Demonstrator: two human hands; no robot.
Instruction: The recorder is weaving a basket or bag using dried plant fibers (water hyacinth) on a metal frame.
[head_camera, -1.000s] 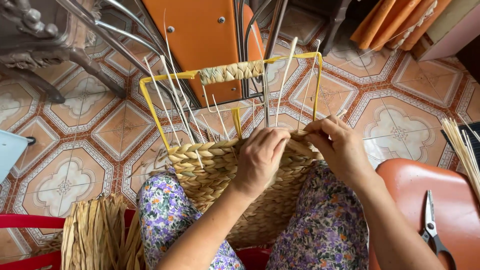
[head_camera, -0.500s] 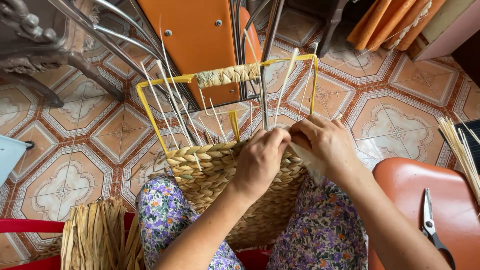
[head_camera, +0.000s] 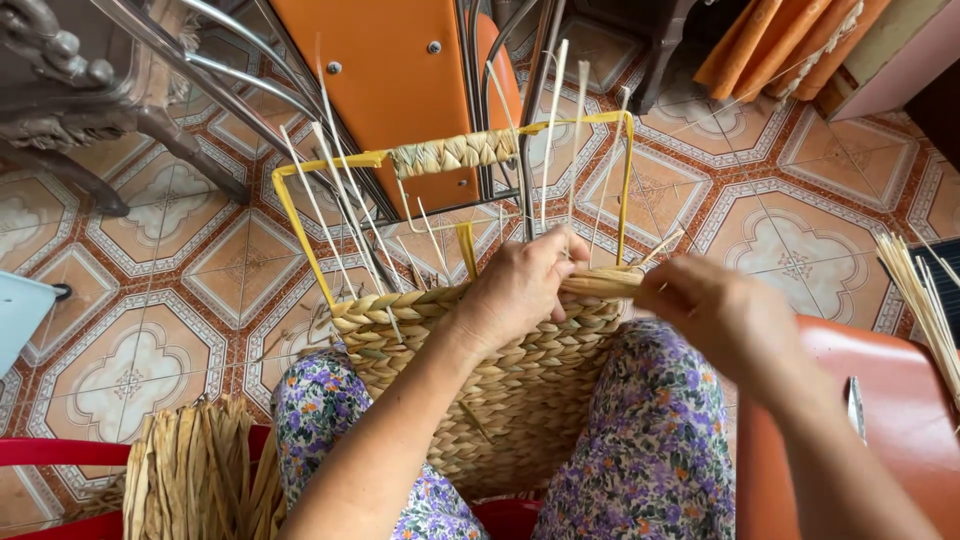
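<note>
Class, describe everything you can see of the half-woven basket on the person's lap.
The basket is plaited from flat, straw-coloured fibre in thick braided rows. It rests between the flowered knees, its open top pointing away from the person. A yellow wire frame rises from the rim, its top bar partly wrapped in braid, with thin pale stakes standing up around it. The left hand presses on the rim; the right hand pulls a strand sideways from it.
</note>
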